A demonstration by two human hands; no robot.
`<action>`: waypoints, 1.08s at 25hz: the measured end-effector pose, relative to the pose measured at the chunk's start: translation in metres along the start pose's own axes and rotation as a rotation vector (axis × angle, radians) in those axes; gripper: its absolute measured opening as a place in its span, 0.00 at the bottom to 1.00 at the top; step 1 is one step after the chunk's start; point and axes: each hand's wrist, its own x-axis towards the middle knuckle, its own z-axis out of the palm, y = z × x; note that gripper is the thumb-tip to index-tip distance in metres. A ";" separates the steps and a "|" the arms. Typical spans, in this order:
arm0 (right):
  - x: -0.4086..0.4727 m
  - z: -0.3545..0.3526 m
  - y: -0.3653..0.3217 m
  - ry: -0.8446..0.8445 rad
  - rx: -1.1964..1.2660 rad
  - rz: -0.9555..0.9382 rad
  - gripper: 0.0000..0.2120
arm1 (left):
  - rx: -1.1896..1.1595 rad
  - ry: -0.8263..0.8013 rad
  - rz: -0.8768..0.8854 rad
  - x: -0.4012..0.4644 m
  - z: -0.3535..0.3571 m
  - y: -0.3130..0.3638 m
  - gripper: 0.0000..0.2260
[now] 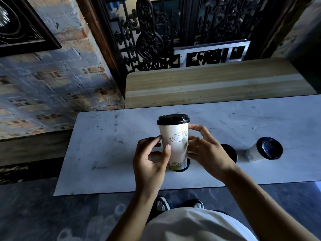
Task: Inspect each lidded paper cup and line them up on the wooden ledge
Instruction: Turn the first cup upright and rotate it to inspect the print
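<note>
Paper, thin and crushable: I am holding the tall cup (pixel 174 142) upright over the desk (pixel 107 153), left hand (pixel 151 162) and right hand (pixel 206 152) each in a light fingertip grip on its wall. Weight unknowable. A second cup (pixel 230 152) is hiding behind my wrist; something dark under the held cup is unclear.

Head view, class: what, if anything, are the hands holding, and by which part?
Both hands, left and right, hold the upright lidded paper cup by its side wall, around mid-height, fingertips on opposite sides.
</note>
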 end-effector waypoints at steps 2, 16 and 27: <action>-0.001 0.000 0.000 0.000 -0.015 -0.012 0.20 | -0.005 0.004 -0.022 0.001 0.000 -0.002 0.17; -0.002 -0.006 -0.001 -0.008 -0.100 -0.090 0.22 | -0.040 -0.006 -0.045 0.004 0.008 0.004 0.14; 0.001 0.001 -0.004 0.013 0.012 -0.053 0.27 | -0.013 -0.031 -0.076 0.001 0.004 0.003 0.19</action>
